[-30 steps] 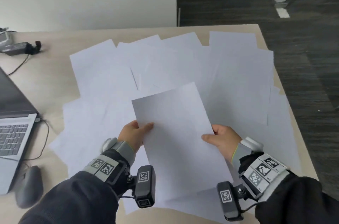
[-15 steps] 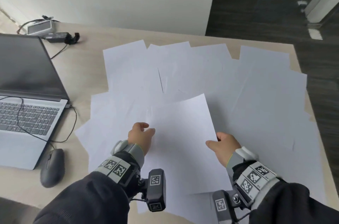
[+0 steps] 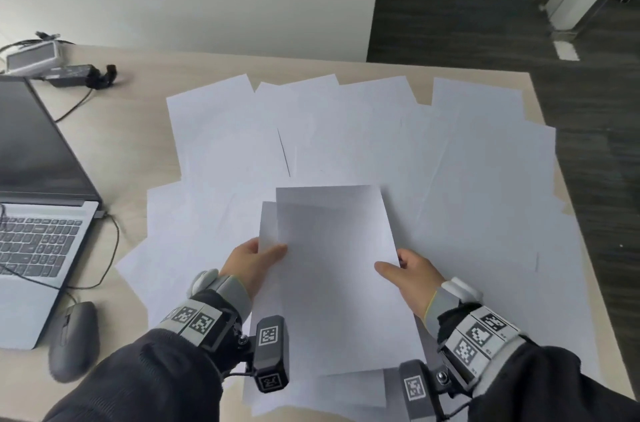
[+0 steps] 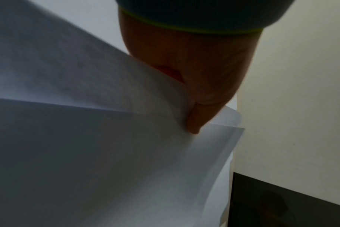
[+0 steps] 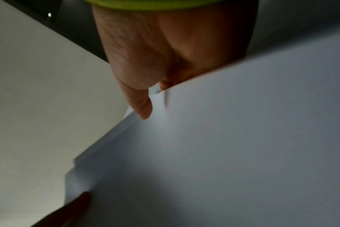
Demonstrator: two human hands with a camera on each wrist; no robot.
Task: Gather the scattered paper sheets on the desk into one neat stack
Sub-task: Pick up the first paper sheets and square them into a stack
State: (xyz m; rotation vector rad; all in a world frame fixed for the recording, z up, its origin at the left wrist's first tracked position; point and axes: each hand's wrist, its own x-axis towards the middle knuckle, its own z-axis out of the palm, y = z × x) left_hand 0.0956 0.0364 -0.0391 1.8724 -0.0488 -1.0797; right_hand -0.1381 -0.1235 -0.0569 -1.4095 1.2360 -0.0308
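Both hands hold white paper sheets [image 3: 336,269] lifted above the desk, a top sheet and a second one peeking out at its left edge [image 3: 268,224]. My left hand [image 3: 254,260] pinches the left edge, thumb on top. My right hand [image 3: 403,269] pinches the right edge the same way. From the left wrist view the sheets [image 4: 107,153] curve under the left hand [image 4: 192,92]; in the right wrist view the paper [image 5: 233,138] covers most of the right hand [image 5: 145,69]. Several more white sheets [image 3: 381,137] lie fanned and overlapping across the desk [image 3: 138,131].
An open laptop [image 3: 38,214] stands at the left with a dark mouse [image 3: 72,340] before it and a cable looping between them. A power adapter [image 3: 74,73] and a small white device [image 3: 33,56] sit at the back left. Dark floor lies past the desk's right edge.
The held sheet has turned from tilted to nearly straight, and a second sheet now shows beneath it at the left. The head view has swung left, bringing the laptop in.
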